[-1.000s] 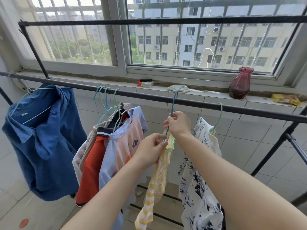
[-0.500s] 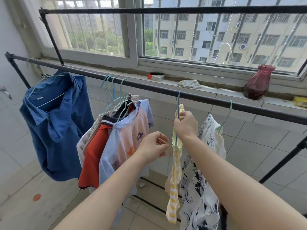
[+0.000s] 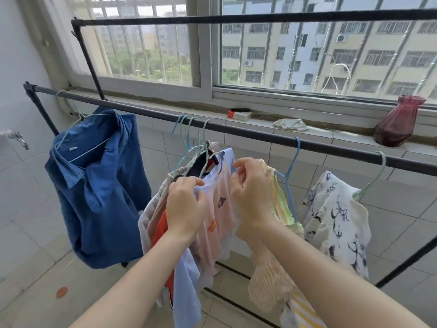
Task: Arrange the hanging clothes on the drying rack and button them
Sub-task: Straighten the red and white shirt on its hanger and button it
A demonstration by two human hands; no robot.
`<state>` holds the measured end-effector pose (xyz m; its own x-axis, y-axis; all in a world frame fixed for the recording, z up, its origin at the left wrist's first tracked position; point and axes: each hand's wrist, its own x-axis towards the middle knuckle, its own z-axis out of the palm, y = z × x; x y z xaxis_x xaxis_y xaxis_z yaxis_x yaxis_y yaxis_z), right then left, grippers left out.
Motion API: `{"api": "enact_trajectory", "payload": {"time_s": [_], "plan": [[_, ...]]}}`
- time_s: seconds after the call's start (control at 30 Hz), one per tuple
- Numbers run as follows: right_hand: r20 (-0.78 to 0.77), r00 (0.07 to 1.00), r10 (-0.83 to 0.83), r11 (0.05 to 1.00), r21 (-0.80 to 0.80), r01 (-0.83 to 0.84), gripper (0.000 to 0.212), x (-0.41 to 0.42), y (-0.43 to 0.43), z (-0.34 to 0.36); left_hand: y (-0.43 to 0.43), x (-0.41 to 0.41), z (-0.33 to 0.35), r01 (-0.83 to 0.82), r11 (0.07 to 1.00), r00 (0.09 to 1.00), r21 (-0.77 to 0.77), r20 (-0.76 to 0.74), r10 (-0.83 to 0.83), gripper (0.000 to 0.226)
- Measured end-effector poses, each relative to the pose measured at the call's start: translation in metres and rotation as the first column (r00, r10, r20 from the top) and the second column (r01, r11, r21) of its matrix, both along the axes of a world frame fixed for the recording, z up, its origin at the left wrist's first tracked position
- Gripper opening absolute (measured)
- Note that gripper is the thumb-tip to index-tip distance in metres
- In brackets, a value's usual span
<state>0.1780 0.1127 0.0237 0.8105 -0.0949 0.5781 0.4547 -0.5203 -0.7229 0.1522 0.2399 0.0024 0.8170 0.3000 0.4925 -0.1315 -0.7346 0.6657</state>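
Your left hand (image 3: 186, 204) pinches the light-blue neck edge of the pink shirt (image 3: 220, 209). Your right hand (image 3: 250, 190) is curled at the shirt's other shoulder and seems to pinch the fabric there. The hands are apart, with the neckline between them.

The shirt hangs at the front of a tight bunch of garments, with an orange top (image 3: 160, 230) pressed just behind it. Their hangers (image 3: 189, 131) crowd together on the lower rail (image 3: 248, 133). To your right, the yellow striped garment (image 3: 281, 204) on its blue hanger (image 3: 292, 166) touches your right wrist. Beyond it hangs the white floral garment (image 3: 335, 216) on a green hanger (image 3: 376, 176).

Bare rail shows between the bunch and the blue hanger, and again between the bunch and the blue shirt (image 3: 99, 185) at the rack's left end. An upper rail (image 3: 236, 18) crosses overhead.

Behind the rack, a tiled windowsill (image 3: 331, 136) carries a maroon vase (image 3: 397, 124), a crumpled cloth (image 3: 290, 124) and a small box (image 3: 239, 114). The floor (image 3: 35, 268) is pale tile, with an orange disc (image 3: 62, 292) lying on it at your left.
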Motion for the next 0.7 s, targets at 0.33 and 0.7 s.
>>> {"api": "enact_trajectory", "payload": {"time_s": [0.33, 0.7], "plan": [[-0.505, 0.862, -0.031, 0.998, -0.063, 0.000, 0.022, 0.026, 0.093, -0.027, 0.089, 0.031, -0.004, 0.211, 0.916, 0.913, 0.341, -0.403, -0.060, 0.051], [-0.546, 0.828, -0.131, 0.990, -0.022, 0.142, 0.036, 0.024, 0.080, -0.029, 0.102, 0.051, -0.002, 0.243, 0.941, 0.889, 0.235, -0.443, -0.119, 0.032]]}}
